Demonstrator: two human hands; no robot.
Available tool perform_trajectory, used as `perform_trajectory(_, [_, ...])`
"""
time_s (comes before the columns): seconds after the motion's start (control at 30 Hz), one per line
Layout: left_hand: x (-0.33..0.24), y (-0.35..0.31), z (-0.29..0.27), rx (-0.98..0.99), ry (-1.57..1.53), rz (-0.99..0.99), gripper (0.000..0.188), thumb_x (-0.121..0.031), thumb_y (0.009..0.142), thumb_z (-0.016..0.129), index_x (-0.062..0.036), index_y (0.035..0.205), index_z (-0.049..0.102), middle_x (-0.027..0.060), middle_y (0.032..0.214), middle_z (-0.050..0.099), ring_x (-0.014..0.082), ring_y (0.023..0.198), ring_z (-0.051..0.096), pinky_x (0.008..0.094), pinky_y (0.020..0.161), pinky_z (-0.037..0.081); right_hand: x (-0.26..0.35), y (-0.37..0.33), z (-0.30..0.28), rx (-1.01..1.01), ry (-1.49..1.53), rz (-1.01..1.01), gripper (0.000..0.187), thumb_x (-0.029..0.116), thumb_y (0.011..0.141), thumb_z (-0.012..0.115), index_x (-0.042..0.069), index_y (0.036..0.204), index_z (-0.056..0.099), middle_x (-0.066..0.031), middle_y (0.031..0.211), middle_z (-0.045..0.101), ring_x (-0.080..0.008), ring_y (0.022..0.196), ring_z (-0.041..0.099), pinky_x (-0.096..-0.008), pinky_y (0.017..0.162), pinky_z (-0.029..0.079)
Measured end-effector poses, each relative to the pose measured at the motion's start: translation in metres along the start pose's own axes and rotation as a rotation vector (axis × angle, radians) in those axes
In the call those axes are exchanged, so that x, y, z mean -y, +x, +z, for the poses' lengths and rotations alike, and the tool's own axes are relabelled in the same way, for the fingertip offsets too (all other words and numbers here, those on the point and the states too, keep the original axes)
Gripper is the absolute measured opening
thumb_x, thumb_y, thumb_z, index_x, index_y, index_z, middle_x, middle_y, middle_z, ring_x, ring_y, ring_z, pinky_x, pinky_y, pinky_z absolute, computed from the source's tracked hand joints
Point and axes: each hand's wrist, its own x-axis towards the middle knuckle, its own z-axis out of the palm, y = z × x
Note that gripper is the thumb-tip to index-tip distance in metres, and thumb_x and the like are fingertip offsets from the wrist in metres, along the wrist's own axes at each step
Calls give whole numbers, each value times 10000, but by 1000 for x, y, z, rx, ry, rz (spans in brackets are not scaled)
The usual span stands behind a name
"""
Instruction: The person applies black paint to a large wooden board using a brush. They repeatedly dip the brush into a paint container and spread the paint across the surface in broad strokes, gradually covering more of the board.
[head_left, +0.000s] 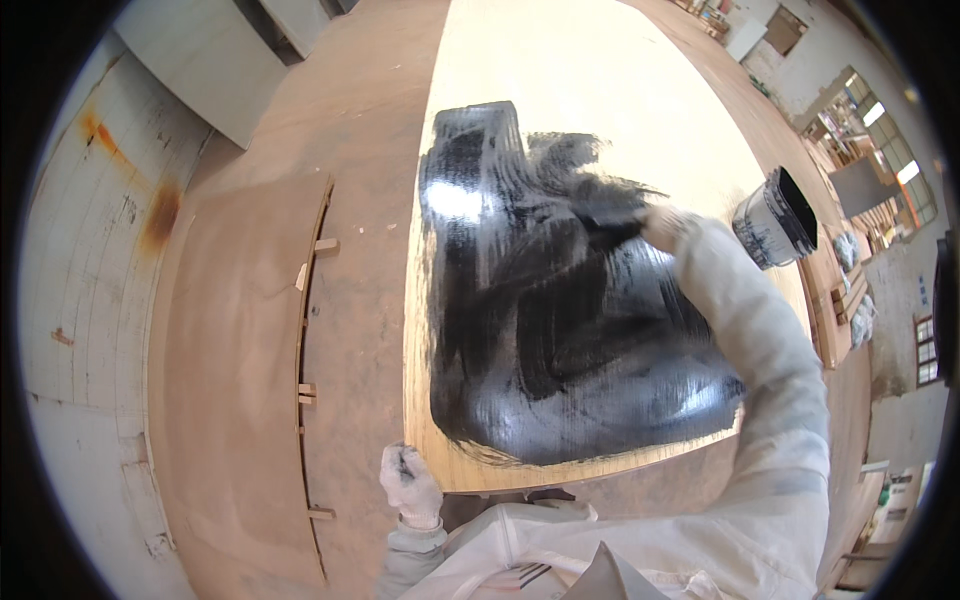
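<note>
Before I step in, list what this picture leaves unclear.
All in the head view:
Black tool in the right hand: shape blurred against the black coating.
Black-smeared bucket: contents lost in its dark interior.
Wood-grained panel: far end cut off by the picture's top edge.

2 hands (pixel 411 487) (pixel 664 229), 1 bucket (pixel 768 222), 1 black-smeared board (pixel 560 65)

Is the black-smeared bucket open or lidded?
Open: the bucket shows a dark, uncovered mouth, with no lid across it. How full, I cannot tell.
</note>
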Motion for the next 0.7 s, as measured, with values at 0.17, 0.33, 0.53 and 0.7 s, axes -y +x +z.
perform_trajectory(0.17, [5,0,5,25,-18,76,136,-34,1013,553,29,941,650,130,817,630,236,710,586,377,651,472,-62,-23,14,22,80,157,292,139,886,693,107,1143,827,-166,947,790,-311,917,771,-437,862,627])
perform_trajectory(0.33, [-2,2,-2,29,64,77,138,-29,1002,550,32,937,655,142,811,630,258,694,594,384,638,473,-15,4,-4,40,21,145,337,144,883,699,119,1197,819,-169,1056,787,-311,1032,758,-437,929,606])
perform_trajectory(0.53, [-7,0,-5,57,75,5,127,-1,995,550,38,954,663,145,830,652,238,706,600,370,644,479,-14,-4,-24,90,0,160,396,151,880,705,133,1262,810,-172,1186,784,-311,1170,742,-438,1010,580])
perform_trajectory(0.7, [4,-1,5,23,-4,7,118,6,992,554,45,954,659,146,878,682,224,729,619,357,655,494,-23,3,-38,60,107,77,465,148,925,642,159,1376,756,-178,1220,793,-330,1149,751,-439,1000,565])
